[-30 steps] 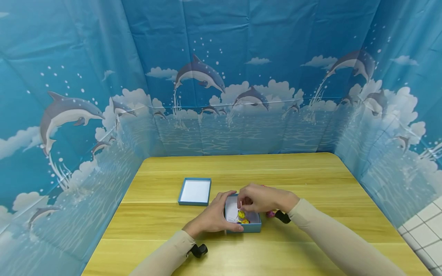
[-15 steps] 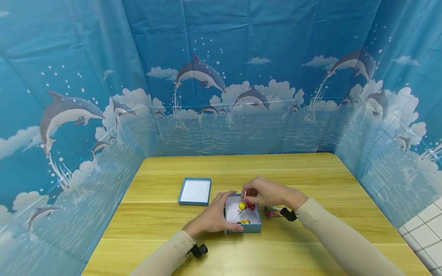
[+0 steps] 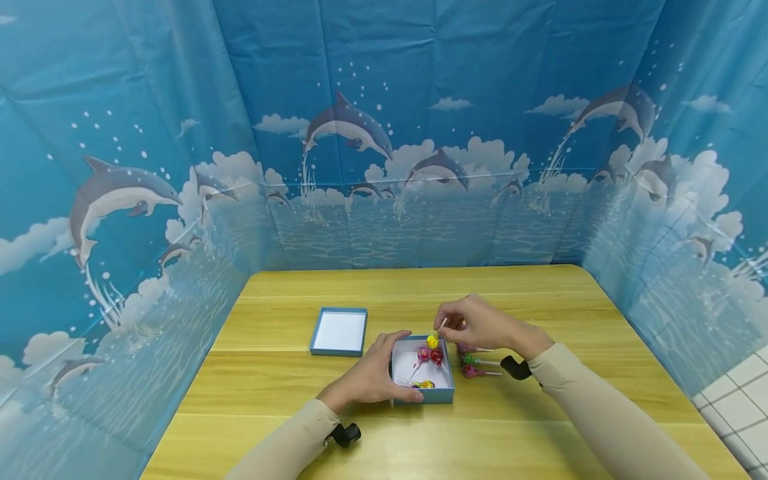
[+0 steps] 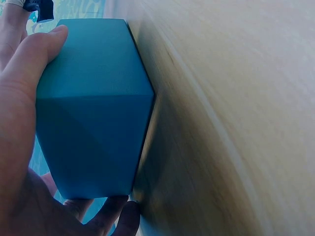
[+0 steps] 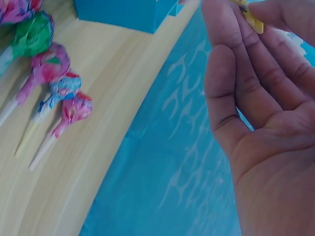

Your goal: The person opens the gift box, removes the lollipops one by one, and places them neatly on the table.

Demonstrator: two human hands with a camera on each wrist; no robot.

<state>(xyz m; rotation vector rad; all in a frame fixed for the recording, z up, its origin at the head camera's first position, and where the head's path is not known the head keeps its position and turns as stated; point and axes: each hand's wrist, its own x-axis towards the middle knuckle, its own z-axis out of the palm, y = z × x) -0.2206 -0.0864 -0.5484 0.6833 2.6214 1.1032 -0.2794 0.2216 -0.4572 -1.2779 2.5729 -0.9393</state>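
Observation:
My left hand grips the open blue box, thumb along its near wall and fingers round its far left side. In the left wrist view the thumb lies on one blue wall of the box, with fingertips at the opposite end. Over the far right corner of the box, my right hand pinches a yellow lollipop by its white stick, its wrapped head hanging down. Inside the box lie a pink lollipop, a red lollipop and another yellow lollipop by the near wall.
A shallow blue lid, white inside, rests left of the box on the wooden table. Right of the box, several wrapped lollipops lie side by side, sticks pointing right. A dolphin-print curtain surrounds the table.
My right hand has moved away from me and to the right, carrying the yellow lollipop from inside the box to its far right corner. The left hand and the box have stayed put.

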